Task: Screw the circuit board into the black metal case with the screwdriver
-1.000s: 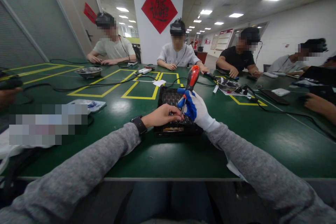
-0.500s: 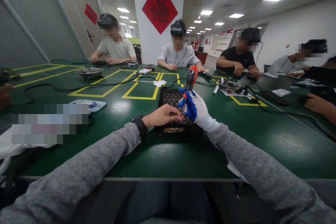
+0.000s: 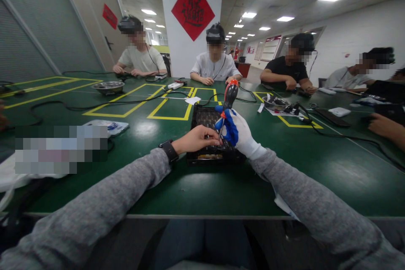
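Observation:
A black tray-like case (image 3: 193,158) with rows of small dark shapes inside lies on the green table in front of me. My right hand (image 3: 237,132), in a white and blue glove, grips a screwdriver (image 3: 230,95) with a red and black handle, held nearly upright with its shaft pointing down. My bare left hand (image 3: 202,138) reaches over the case, thumb and fingers pinched by the screwdriver's tip. Whatever lies between those fingertips is too small to make out.
Metal bowls stand at the left (image 3: 108,87) and right (image 3: 276,102). A black cable (image 3: 133,100) crosses the table (image 3: 177,194) beyond the case. A plastic packet (image 3: 117,128) lies at left. Several people sit around the table.
Both my hands and the screwdriver hold almost the same place. The person across has drawn one hand back from a dark item on the table.

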`<state>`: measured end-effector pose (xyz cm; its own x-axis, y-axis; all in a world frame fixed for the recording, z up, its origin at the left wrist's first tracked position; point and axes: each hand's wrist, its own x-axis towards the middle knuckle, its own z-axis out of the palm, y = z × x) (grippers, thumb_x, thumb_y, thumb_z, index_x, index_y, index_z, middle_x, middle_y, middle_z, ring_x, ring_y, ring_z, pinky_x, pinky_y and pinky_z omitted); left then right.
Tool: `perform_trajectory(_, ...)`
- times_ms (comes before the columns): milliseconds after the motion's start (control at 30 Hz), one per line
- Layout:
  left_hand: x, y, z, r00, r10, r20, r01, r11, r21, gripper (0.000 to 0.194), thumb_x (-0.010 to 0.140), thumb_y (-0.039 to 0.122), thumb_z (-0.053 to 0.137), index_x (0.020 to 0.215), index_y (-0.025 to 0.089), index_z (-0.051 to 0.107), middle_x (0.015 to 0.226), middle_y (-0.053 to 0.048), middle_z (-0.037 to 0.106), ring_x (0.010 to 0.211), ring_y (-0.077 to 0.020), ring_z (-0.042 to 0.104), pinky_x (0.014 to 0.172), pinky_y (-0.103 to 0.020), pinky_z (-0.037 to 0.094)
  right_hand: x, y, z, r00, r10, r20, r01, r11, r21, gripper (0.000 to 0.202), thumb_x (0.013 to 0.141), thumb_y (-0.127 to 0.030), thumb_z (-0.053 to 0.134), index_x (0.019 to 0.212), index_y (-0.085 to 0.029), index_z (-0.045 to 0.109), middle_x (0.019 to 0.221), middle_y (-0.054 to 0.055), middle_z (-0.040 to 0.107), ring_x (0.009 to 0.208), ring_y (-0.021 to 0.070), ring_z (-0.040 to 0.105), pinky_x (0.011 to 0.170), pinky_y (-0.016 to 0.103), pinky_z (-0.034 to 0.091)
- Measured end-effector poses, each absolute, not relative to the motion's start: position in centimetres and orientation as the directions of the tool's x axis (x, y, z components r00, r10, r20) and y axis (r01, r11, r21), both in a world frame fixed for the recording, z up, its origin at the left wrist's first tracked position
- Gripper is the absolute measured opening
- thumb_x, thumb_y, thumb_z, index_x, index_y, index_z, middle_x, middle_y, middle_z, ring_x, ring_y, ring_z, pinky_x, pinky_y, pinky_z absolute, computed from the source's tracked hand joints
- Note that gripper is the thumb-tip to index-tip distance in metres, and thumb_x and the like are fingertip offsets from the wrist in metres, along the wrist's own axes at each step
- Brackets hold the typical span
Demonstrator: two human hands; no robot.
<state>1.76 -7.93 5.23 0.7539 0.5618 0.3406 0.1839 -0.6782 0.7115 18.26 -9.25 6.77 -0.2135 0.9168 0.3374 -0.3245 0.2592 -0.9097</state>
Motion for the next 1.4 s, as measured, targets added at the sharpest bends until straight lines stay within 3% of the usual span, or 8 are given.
perform_trajectory(200, 1.84, -7.99, 5.52, 0.757, 0.563, 0.332, 0.190, -0.676, 0.712, 0.027, 0.082, 0.033, 0.052, 0.088, 0.011, 0.066, 0.091, -0.007, 0.067, 0.083, -0.0148, 0.060, 0.079, -0.026, 0.044, 18.28, -8.89, 6.43, -0.213, 0.908, 0.361, -0.337, 0.278, -0.900, 0.039, 0.080, -0.044, 0.052, 0.109, -0.019, 0.052, 0.061, -0.003, 0.060, 0.037, 0.0045, 0.044, 0.036, 0.016, 0.034)
perform_trajectory(433, 1.99, -8.01, 5.07, 0.681, 0.659, 0.320, 0.257, -0.624, 0.738, 0.029, 0.072, 0.038, 0.063, 0.078, 0.010, 0.061, 0.074, -0.003, 0.064, 0.068, -0.0117, 0.057, 0.067, -0.023, 0.044, 18.24, -9.10, 6.61, -0.230, 0.908, 0.349, -0.337, 0.263, -0.904, 0.043, 0.080, -0.047, 0.052, 0.112, -0.020, 0.051, 0.061, -0.003, 0.059, 0.040, 0.0049, 0.045, 0.038, 0.017, 0.034)
perform_trajectory(667, 1.88, -8.23, 5.47, 0.752, 0.566, 0.337, 0.184, -0.672, 0.718, 0.024, 0.082, 0.032, 0.053, 0.085, 0.011, 0.063, 0.089, -0.007, 0.067, 0.083, -0.0143, 0.060, 0.080, -0.026, 0.043, 18.34, -9.20, 6.73, -0.214, 0.919, 0.330, -0.278, 0.266, -0.923, 0.041, 0.081, -0.047, 0.048, 0.109, -0.017, 0.053, 0.061, -0.002, 0.059, 0.040, 0.0055, 0.045, 0.037, 0.017, 0.035)
perform_trajectory(933, 2.16, -8.20, 5.32, 0.676, 0.675, 0.295, 0.264, -0.595, 0.759, 0.029, 0.073, 0.039, 0.063, 0.078, 0.010, 0.060, 0.070, -0.001, 0.060, 0.064, -0.0103, 0.053, 0.062, -0.021, 0.042, 18.35, -8.95, 6.40, -0.229, 0.905, 0.359, -0.322, 0.278, -0.905, 0.040, 0.082, -0.045, 0.048, 0.112, -0.019, 0.051, 0.063, -0.002, 0.060, 0.039, 0.0049, 0.044, 0.037, 0.017, 0.035)
perform_trajectory(1033, 2.01, -8.31, 5.39, 0.696, 0.652, 0.299, 0.271, -0.625, 0.733, 0.027, 0.073, 0.037, 0.062, 0.075, 0.010, 0.061, 0.072, -0.003, 0.063, 0.068, -0.0115, 0.056, 0.066, -0.023, 0.043, 18.34, -9.03, 6.44, -0.240, 0.908, 0.342, -0.330, 0.255, -0.909, 0.041, 0.081, -0.046, 0.049, 0.112, -0.019, 0.051, 0.062, -0.003, 0.060, 0.038, 0.0046, 0.043, 0.036, 0.016, 0.033)
perform_trajectory(1200, 1.86, -8.39, 5.55, 0.767, 0.563, 0.307, 0.177, -0.646, 0.742, 0.024, 0.080, 0.032, 0.055, 0.087, 0.010, 0.063, 0.091, -0.008, 0.066, 0.084, -0.0148, 0.059, 0.079, -0.026, 0.044, 18.40, -9.03, 6.44, -0.239, 0.910, 0.338, -0.334, 0.250, -0.909, 0.043, 0.080, -0.048, 0.049, 0.109, -0.017, 0.054, 0.062, -0.002, 0.060, 0.037, 0.0052, 0.044, 0.036, 0.017, 0.033)
perform_trajectory(1400, 2.15, -8.33, 5.43, 0.707, 0.654, 0.269, 0.213, -0.560, 0.801, 0.029, 0.074, 0.038, 0.061, 0.082, 0.011, 0.058, 0.070, 0.000, 0.059, 0.063, -0.0092, 0.052, 0.061, -0.021, 0.042, 18.45, -9.06, 6.42, -0.230, 0.903, 0.364, -0.335, 0.277, -0.900, 0.043, 0.081, -0.047, 0.049, 0.110, -0.017, 0.054, 0.063, -0.001, 0.059, 0.040, 0.0055, 0.045, 0.039, 0.017, 0.035)
